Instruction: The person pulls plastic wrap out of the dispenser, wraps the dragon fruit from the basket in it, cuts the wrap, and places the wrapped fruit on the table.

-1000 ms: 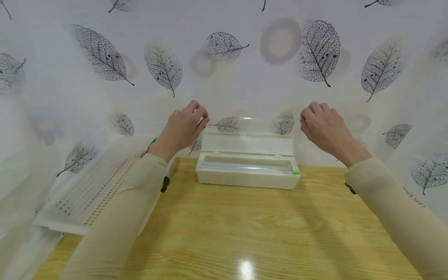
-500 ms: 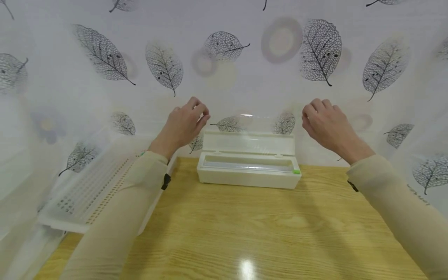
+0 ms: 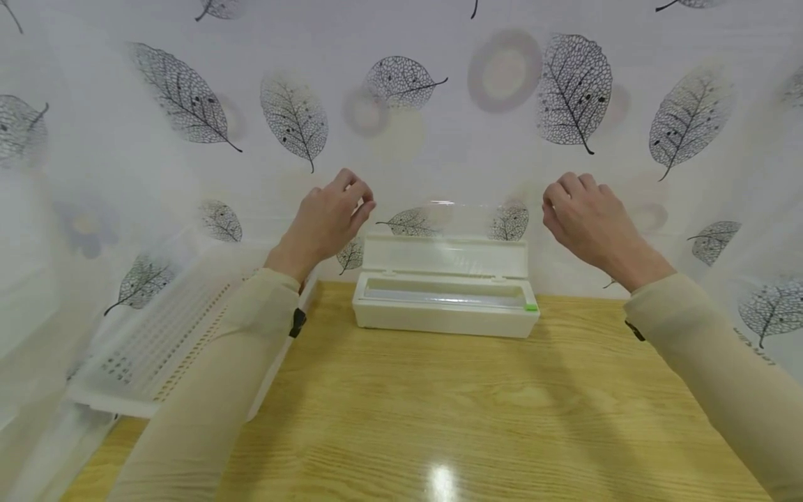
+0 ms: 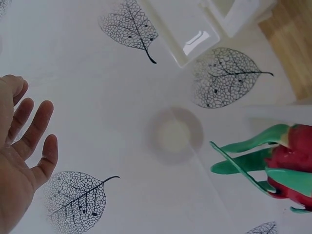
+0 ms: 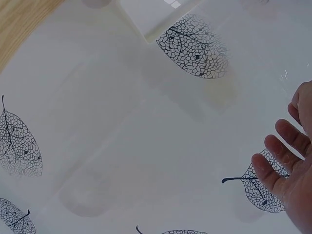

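Head view: clear film [image 3: 442, 203] spans above the white box [image 3: 445, 321] between left hand [image 3: 326, 216] and right hand [image 3: 586, 219], thumb and forefinger of each pinching, apparently on its upper corners. It should handle as feather-light, limp and clingy; wide-spaced corners seem the best hold. The box's raised lid [image 3: 445, 259] is just below; the basket [image 3: 113, 406] crowds the left, leaving most room on the tabletop's [image 3: 477, 404] near side.

Left wrist: a red-and-green object [image 4: 292, 161] lies well apart from the fingers.

Right wrist: faint film glints show beside the pinch; patterned cloth [image 5: 122, 146] hangs behind.
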`<action>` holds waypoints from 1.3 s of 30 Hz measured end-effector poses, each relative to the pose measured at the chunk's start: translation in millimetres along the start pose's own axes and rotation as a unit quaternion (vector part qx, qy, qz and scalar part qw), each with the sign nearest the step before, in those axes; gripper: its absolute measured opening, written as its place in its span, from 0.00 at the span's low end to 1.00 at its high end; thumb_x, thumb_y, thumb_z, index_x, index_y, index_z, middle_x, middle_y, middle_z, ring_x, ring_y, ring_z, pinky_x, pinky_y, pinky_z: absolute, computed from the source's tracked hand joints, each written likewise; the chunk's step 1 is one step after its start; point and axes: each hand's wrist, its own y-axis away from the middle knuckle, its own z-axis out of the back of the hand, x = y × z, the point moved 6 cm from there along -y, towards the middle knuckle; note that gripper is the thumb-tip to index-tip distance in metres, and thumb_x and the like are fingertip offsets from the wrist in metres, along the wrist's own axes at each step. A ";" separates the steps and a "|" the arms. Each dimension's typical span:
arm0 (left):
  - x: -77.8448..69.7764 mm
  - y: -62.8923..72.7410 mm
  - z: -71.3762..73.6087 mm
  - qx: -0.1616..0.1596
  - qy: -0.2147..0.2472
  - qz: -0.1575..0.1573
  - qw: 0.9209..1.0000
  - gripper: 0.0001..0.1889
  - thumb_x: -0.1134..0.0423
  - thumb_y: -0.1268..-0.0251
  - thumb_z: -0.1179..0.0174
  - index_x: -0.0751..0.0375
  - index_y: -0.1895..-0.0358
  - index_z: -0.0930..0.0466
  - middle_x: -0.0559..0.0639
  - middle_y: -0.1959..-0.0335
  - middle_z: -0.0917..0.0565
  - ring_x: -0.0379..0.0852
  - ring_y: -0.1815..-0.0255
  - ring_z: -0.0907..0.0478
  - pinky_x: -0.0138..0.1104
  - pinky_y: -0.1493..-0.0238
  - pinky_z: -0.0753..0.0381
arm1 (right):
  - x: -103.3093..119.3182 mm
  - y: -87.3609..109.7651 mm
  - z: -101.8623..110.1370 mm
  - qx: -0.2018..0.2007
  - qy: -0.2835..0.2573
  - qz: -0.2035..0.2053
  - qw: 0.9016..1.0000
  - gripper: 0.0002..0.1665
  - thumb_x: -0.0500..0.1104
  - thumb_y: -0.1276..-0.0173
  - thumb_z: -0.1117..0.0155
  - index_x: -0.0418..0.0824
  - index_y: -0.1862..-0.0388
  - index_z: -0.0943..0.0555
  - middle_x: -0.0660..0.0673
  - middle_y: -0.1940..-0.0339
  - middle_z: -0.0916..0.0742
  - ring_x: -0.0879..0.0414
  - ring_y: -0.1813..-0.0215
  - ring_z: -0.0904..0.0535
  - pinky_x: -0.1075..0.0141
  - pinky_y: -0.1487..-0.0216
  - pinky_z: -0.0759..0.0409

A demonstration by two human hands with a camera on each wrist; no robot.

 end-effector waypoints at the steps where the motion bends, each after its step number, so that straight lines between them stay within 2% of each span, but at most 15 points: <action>1: 0.0 -0.4 0.5 -0.002 0.000 -0.001 1.000 0.11 0.59 0.20 0.47 0.63 0.50 0.20 0.60 0.49 0.20 0.55 0.63 0.20 0.51 0.60 0.19 | 0.0 -0.2 0.3 -0.002 0.000 0.002 1.000 0.05 0.33 0.28 0.42 0.30 0.60 0.23 0.30 0.60 0.18 0.30 0.57 0.22 0.40 0.68 0.22; 6: -0.1 -2.4 3.7 -0.011 -0.006 -0.004 1.000 0.12 0.58 0.20 0.47 0.63 0.51 0.19 0.60 0.49 0.20 0.55 0.64 0.20 0.52 0.61 0.19 | -1.4 -2.3 2.0 -0.010 0.000 0.006 1.000 0.05 0.33 0.28 0.42 0.30 0.60 0.24 0.30 0.61 0.19 0.30 0.58 0.22 0.40 0.69 0.22; 16: 1.2 -2.7 8.3 -0.007 -0.008 0.006 1.000 0.12 0.58 0.19 0.48 0.62 0.49 0.20 0.60 0.48 0.21 0.54 0.63 0.20 0.52 0.60 0.20 | -2.0 -5.6 2.0 -0.002 -0.005 0.004 1.000 0.05 0.34 0.27 0.42 0.29 0.59 0.23 0.29 0.59 0.19 0.30 0.57 0.22 0.40 0.67 0.22; 27: 0.1 -5.3 10.8 -0.013 -0.012 -0.003 1.000 0.12 0.57 0.19 0.48 0.62 0.49 0.20 0.60 0.48 0.21 0.54 0.66 0.20 0.53 0.59 0.19 | -5.0 -9.0 6.3 -0.008 -0.002 0.006 1.000 0.06 0.33 0.29 0.40 0.28 0.59 0.23 0.29 0.61 0.19 0.29 0.58 0.22 0.39 0.69 0.21; 39: -0.2 -10.8 17.6 -0.021 -0.018 -0.008 1.000 0.13 0.58 0.19 0.48 0.63 0.50 0.19 0.61 0.49 0.21 0.55 0.66 0.20 0.48 0.64 0.18 | -7.9 -12.6 12.4 0.005 -0.005 -0.001 1.000 0.05 0.33 0.28 0.41 0.29 0.59 0.24 0.29 0.60 0.20 0.30 0.58 0.24 0.40 0.69 0.23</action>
